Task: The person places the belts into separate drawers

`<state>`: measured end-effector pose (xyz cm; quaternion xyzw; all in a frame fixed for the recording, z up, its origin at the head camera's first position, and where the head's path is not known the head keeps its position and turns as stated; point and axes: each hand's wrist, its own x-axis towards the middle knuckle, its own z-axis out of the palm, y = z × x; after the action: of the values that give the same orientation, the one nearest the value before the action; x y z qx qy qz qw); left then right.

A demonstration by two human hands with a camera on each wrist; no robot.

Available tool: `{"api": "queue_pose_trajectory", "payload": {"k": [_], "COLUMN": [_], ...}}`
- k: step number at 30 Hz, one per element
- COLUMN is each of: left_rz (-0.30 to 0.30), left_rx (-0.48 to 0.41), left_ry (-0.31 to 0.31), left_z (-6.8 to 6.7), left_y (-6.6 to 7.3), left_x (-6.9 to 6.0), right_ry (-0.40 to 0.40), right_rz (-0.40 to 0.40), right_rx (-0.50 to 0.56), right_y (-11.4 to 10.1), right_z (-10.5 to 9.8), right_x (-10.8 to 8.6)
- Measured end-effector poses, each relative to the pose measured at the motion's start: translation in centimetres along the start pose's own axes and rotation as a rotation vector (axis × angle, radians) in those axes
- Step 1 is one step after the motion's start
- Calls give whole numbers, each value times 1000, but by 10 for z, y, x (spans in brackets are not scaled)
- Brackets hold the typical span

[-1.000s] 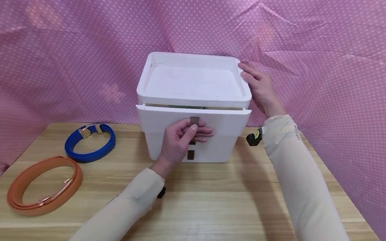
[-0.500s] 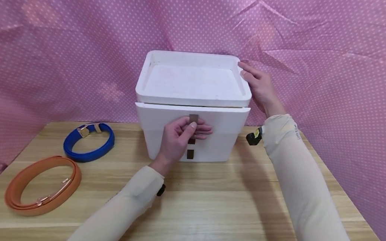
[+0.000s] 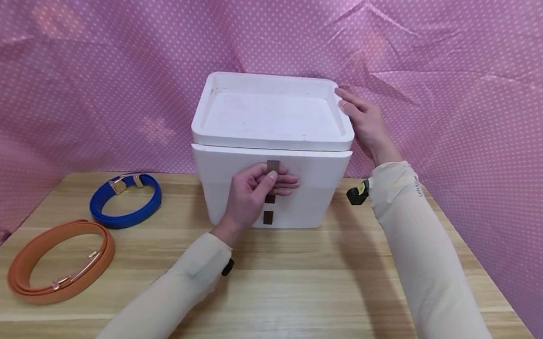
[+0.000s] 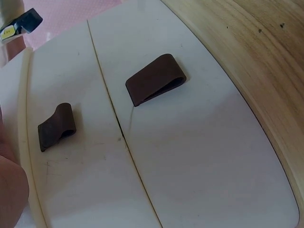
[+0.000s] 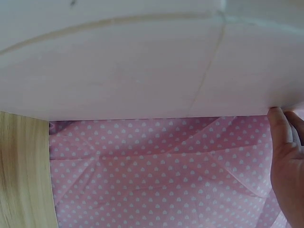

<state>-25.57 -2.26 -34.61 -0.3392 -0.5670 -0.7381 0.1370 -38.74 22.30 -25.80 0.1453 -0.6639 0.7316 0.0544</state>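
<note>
A white drawer box (image 3: 272,116) with a shallow tray-like top stands at the back of the table. My left hand (image 3: 246,196) pinches the brown pull tab (image 3: 273,165) of its top drawer (image 3: 320,172). That drawer sits nearly flush, leaving a thin line under the top rim. Two lower brown tabs hang free in the left wrist view: a nearer tab (image 4: 58,127) and a farther tab (image 4: 156,80). At the box's right upper edge rests my right hand (image 3: 369,125), fingers extended. In the right wrist view its fingertips touch the white side wall (image 5: 118,76).
A coiled blue belt (image 3: 126,220) with a gold buckle lies left of the box. Nearer the front left is a coiled orange belt (image 3: 33,268). Pink dotted cloth (image 3: 137,65) hangs behind and at both sides of the wooden table (image 3: 291,297).
The top drawer has slid inward with my left hand on its tab. The gap above it, which showed a bit of the inside, has shrunk to a line. My right hand has stayed put.
</note>
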Motion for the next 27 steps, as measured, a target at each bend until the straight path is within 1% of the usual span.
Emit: {"api": "queue_pose_trajectory", "payload": {"k": [8,15,21,27], "left_rz": [-5,-16,-20,-19], "left_rx": [0,10,16,17], "left_ry": [1,10,2,5], "left_z": [0,0,0,-1], "left_y": [-2,-3,-4,-4], "left_x": [2,4,5,6], "right_ry": [-4,-9,1,-1], "right_rz": [21,23,18,14], "right_rx": [0,-11,-16,5], "right_y": [-2,-3,-1,-2], "right_z": [-1,0,-2,-1], "right_x": [-2,-2,-1,0]}}
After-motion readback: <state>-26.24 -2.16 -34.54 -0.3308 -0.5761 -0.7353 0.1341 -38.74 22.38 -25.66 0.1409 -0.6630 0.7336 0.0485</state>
